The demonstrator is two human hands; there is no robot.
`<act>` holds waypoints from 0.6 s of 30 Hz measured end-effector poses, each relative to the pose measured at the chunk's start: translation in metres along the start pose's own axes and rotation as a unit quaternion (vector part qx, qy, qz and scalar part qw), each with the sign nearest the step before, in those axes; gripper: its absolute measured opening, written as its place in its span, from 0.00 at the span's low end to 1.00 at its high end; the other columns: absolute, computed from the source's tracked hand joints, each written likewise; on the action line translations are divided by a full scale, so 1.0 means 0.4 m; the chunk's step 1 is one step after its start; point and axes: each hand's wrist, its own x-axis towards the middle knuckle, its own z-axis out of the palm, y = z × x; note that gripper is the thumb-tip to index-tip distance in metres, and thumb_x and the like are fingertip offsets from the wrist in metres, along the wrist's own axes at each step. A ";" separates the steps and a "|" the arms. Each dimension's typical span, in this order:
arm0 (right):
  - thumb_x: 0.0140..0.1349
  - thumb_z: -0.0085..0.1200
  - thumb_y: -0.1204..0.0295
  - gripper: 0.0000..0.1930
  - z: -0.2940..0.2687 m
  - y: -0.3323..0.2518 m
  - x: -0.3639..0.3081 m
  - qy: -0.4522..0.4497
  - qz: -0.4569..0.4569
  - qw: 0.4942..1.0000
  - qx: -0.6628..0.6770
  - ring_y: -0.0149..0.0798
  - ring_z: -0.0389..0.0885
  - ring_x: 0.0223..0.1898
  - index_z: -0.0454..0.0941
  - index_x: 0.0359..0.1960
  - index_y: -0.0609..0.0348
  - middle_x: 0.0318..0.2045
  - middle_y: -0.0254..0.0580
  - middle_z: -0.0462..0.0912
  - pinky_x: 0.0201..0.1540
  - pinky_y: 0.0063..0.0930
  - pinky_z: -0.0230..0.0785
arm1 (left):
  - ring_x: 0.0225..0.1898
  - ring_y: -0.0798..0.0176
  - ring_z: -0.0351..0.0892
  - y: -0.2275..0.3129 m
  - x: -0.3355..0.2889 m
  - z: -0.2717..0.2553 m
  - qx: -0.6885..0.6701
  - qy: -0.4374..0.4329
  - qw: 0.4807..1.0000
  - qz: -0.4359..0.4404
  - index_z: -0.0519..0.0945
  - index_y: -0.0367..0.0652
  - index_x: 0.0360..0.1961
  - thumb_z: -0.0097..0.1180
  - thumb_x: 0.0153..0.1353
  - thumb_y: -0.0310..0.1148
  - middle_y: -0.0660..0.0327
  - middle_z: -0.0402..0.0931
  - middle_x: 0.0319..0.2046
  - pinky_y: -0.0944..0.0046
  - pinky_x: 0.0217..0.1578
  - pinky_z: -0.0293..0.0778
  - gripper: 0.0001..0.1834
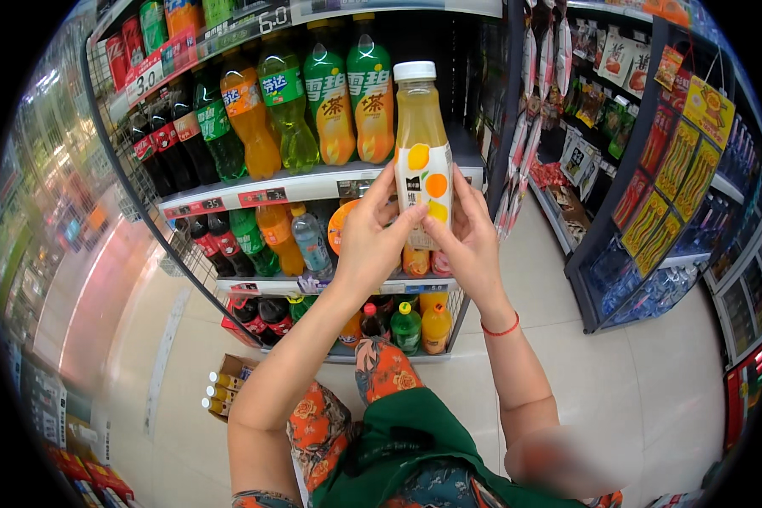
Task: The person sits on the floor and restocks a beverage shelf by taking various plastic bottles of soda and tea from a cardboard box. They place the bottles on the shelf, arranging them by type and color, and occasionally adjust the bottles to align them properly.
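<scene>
Between my two hands I hold up a juice bottle (421, 114) with a white cap, pale yellow contents and a white label with lemons and an orange on it. It stands upright in front of a drinks shelf (313, 176). My left hand (372, 224) wraps its lower left side, and my right hand (470, 237) grips its lower right side. Both thumbs press on the front of the label. Just left of the bottle on the shelf stand two green-and-orange soda bottles (370, 97). The bottle's base is partly hidden by my hands.
Lower shelf tiers hold several soda bottles (313, 241). An open cardboard box (229, 372) of white-capped bottles sits on the floor by my left arm. To the right, a rack with yellow snack packs (677, 186) stands across the tiled floor (567, 372).
</scene>
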 end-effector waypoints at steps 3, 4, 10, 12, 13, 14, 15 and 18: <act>0.63 0.55 0.78 0.35 -0.010 0.014 0.040 0.002 -0.008 0.999 0.032 0.39 0.68 0.61 0.52 0.69 0.69 0.60 0.50 0.65 0.61 0.29 0.64 | 0.58 0.60 0.72 -0.011 0.051 0.005 0.000 -0.009 1.000 0.022 0.56 0.36 0.70 0.54 0.62 0.21 0.49 0.66 0.62 0.63 0.56 0.71 0.35; 0.63 0.54 0.78 0.35 -0.007 0.019 0.056 0.001 -0.008 0.998 0.060 0.40 0.68 0.62 0.51 0.70 0.69 0.61 0.51 0.65 0.61 0.30 0.64 | 0.58 0.60 0.72 -0.007 0.067 0.002 0.007 -0.009 1.000 0.020 0.56 0.37 0.70 0.54 0.62 0.21 0.49 0.66 0.62 0.62 0.56 0.70 0.35; 0.67 0.49 0.77 0.32 -0.024 0.046 0.151 -0.016 -0.022 1.000 0.008 0.41 0.65 0.65 0.49 0.70 0.68 0.67 0.56 0.61 0.64 0.29 0.60 | 0.60 0.59 0.70 -0.016 0.157 0.013 0.000 0.005 0.999 0.043 0.56 0.40 0.71 0.53 0.63 0.21 0.49 0.65 0.63 0.63 0.58 0.68 0.35; 0.67 0.48 0.77 0.32 -0.024 0.065 0.176 -0.014 -0.034 0.999 0.024 0.42 0.65 0.65 0.49 0.70 0.68 0.67 0.56 0.60 0.64 0.29 0.60 | 0.62 0.61 0.68 -0.026 0.181 0.013 -0.001 -0.002 0.999 0.053 0.54 0.39 0.71 0.54 0.64 0.23 0.51 0.64 0.64 0.62 0.60 0.66 0.35; 0.67 0.48 0.76 0.32 -0.027 0.070 0.187 -0.011 -0.043 0.999 -0.004 0.42 0.67 0.65 0.49 0.70 0.67 0.67 0.56 0.60 0.63 0.29 0.61 | 0.61 0.61 0.69 -0.033 0.194 0.016 -0.004 -0.003 0.998 0.063 0.54 0.41 0.71 0.54 0.64 0.23 0.50 0.64 0.64 0.63 0.59 0.67 0.36; 0.68 0.47 0.77 0.32 -0.032 0.071 0.197 -0.013 -0.038 0.999 -0.003 0.39 0.66 0.64 0.48 0.71 0.67 0.67 0.53 0.62 0.63 0.27 0.60 | 0.61 0.61 0.69 -0.038 0.208 0.019 0.006 -0.002 0.998 0.069 0.54 0.41 0.71 0.54 0.64 0.23 0.50 0.64 0.64 0.63 0.59 0.67 0.36; 0.68 0.46 0.78 0.32 -0.037 0.069 0.207 -0.015 -0.033 0.999 -0.003 0.35 0.66 0.64 0.47 0.71 0.67 0.66 0.49 0.63 0.63 0.25 0.60 | 0.60 0.61 0.70 -0.043 0.222 0.024 0.015 -0.001 0.997 0.075 0.55 0.41 0.71 0.53 0.64 0.22 0.50 0.65 0.64 0.63 0.58 0.68 0.36; 0.68 0.44 0.79 0.32 -0.046 0.077 0.234 -0.009 -0.034 0.999 -0.012 0.33 0.66 0.63 0.46 0.71 0.67 0.65 0.47 0.65 0.63 0.24 0.58 | 0.59 0.61 0.71 -0.054 0.255 0.036 0.031 0.003 0.996 0.079 0.55 0.42 0.71 0.53 0.64 0.21 0.50 0.65 0.63 0.63 0.58 0.68 0.35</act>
